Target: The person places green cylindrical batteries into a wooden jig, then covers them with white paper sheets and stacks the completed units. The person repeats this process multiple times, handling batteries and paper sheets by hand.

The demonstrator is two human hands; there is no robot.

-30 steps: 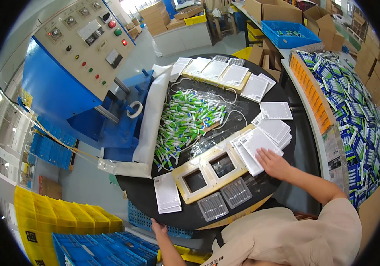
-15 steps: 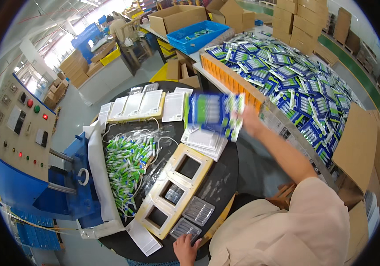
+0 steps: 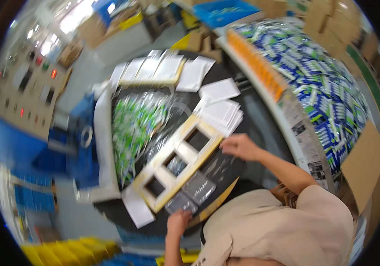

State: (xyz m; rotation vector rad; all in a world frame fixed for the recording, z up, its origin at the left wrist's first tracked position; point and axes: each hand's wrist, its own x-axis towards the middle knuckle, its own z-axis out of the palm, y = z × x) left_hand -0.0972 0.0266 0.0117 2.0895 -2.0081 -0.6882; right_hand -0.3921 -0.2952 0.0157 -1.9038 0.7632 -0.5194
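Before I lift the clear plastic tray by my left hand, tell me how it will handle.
The dark table shows through the tray, so it is probably thin and light. Glossy highlights suggest it may slip. Lying flat, it seems unlikely to roll.

Left hand (image 3: 179, 221): fingertips smear into the near clear tray (image 3: 176, 204); whether they touch or grip it cannot be told.
Right hand (image 3: 239, 146): curled fingers blurred; whether they pinch anything is unclear.
White cards (image 3: 222, 114): any print lost in blur, lower ones mostly covered by those on top.
Tube pile (image 3: 134, 128): green and white streaks, single pieces merging.
Control panel (image 3: 26, 84): on the left, its markings unreadable.
Packs (image 3: 305, 66): right-side heap, lower layers hidden.
Yellow crates (image 3: 70, 253): cut off by the near edge.
Blue bin (image 3: 210, 18): contents too small to tell.
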